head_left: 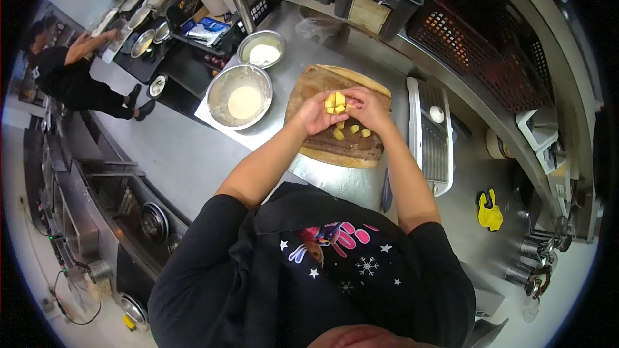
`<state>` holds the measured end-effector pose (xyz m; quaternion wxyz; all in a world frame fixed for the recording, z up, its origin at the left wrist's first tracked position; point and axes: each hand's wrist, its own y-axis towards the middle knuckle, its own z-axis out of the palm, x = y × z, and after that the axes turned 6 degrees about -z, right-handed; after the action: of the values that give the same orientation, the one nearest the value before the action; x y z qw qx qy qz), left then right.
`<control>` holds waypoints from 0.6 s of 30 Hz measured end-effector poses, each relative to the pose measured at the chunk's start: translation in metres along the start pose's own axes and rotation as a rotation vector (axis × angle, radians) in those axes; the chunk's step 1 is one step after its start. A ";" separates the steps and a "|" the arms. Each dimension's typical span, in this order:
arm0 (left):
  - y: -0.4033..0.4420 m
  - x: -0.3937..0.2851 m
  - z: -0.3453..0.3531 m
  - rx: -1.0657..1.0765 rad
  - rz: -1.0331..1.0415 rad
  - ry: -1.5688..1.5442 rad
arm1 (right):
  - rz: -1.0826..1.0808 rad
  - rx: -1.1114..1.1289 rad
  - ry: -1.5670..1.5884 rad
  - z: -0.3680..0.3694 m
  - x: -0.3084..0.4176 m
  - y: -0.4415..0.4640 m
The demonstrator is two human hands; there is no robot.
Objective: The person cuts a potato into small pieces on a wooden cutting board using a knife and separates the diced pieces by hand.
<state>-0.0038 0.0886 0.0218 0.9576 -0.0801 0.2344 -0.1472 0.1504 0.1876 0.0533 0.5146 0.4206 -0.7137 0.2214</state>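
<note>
Several yellow food cubes (335, 103) are gathered between my two cupped hands over the wooden cutting board (309, 93); the frame does not show what food they are. My left hand (313, 116) curls under and around the cubes from the left. From the right, my right hand (367, 111) closes against them, its fingers partly hidden by the pile. A few loose yellow pieces (354, 129) lie on the board just below my hands. Left of the board stands a metal bowl (225, 116) with pale batter, and behind it a smaller bowl (244, 48) holds white stuff.
A white tray (412, 148) with a ribbed insert and an egg-like white object (436, 114) is to the right. A dark knife-like handle (387, 193) lies by the board. Yellow gloves (490, 211) rest further right. Crates (464, 45) line the shelf. Another person (71, 74) stands far left.
</note>
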 end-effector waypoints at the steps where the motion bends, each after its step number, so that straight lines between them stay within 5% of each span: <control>1: -0.002 0.000 -0.002 0.013 0.000 -0.015 | 0.019 0.019 0.033 0.002 0.000 0.001; 7: -0.017 -0.002 0.005 -0.039 0.029 0.017 | 0.179 -0.107 0.523 0.006 -0.002 0.009; 10: -0.017 -0.001 0.003 -0.042 0.033 0.003 | 0.445 -0.112 0.593 -0.001 -0.014 0.013; 18: -0.018 0.000 -0.001 -0.038 -0.056 0.088 | 0.265 0.071 0.051 0.009 0.014 0.011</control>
<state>-0.0089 0.0721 0.0253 0.9402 -0.0983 0.2768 -0.1728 0.1347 0.1817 0.0639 0.4835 0.3348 -0.7415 0.3229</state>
